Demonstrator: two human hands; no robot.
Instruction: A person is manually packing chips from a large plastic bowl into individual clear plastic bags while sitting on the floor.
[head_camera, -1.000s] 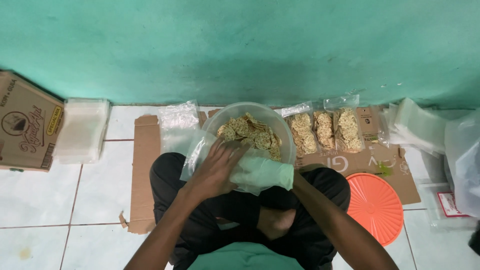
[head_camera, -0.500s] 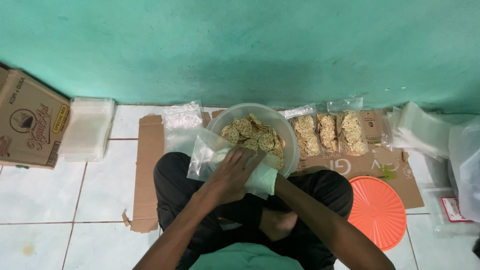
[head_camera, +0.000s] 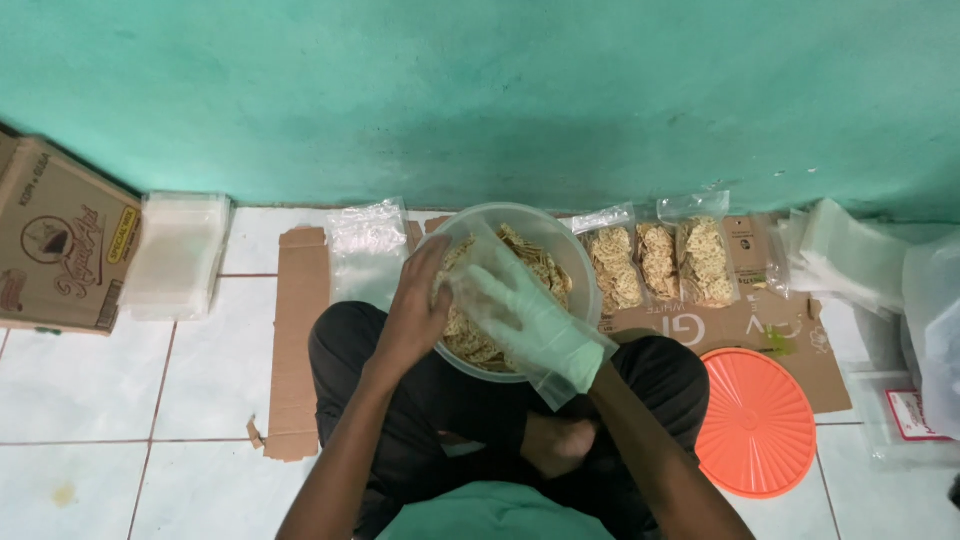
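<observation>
A clear round bowl (head_camera: 578, 262) of pale yellow crackers (head_camera: 535, 262) rests on my crossed legs. My left hand (head_camera: 418, 312), bare, is at the bowl's left rim and pinches the edge of a small clear plastic bag (head_camera: 468, 262) held over the crackers. My right hand (head_camera: 522, 322) wears a loose, clear plastic glove. It reaches over the bowl from the right with its fingers spread toward the bag's mouth. Whether the fingers are inside the bag I cannot tell.
Three filled cracker bags (head_camera: 660, 262) lie side by side right of the bowl on flattened cardboard (head_camera: 760, 330). An orange lid (head_camera: 755, 425) lies at right. Empty clear bags (head_camera: 365, 245) and a stack (head_camera: 175, 255) lie at left, beside a cardboard box (head_camera: 60, 240). A green wall stands ahead.
My left hand came out of the bowl and now holds a clear bag at the rim. The gloved right hand rose from my lap over the crackers.
</observation>
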